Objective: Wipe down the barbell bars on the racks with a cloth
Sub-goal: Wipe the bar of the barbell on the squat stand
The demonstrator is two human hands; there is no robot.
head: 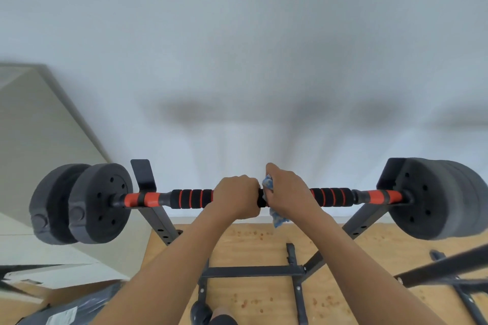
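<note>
Left hand [236, 199] and right hand [286, 192] bare, forearms [169, 266] bare to the frame's lower edge (upper arms out of view), dark rounded shoe [201, 312] toe below, beside it possibly a dark garment [224, 321] hem, heavily cropped.

A small workout room: a barbell [190, 198] lies across a black steel rack [158, 221], with weight plates [100, 203] far out to either side of the fingers [237, 187], a plain white wall [237, 47] beyond them and a wooden floor [264, 298] below them.
</note>
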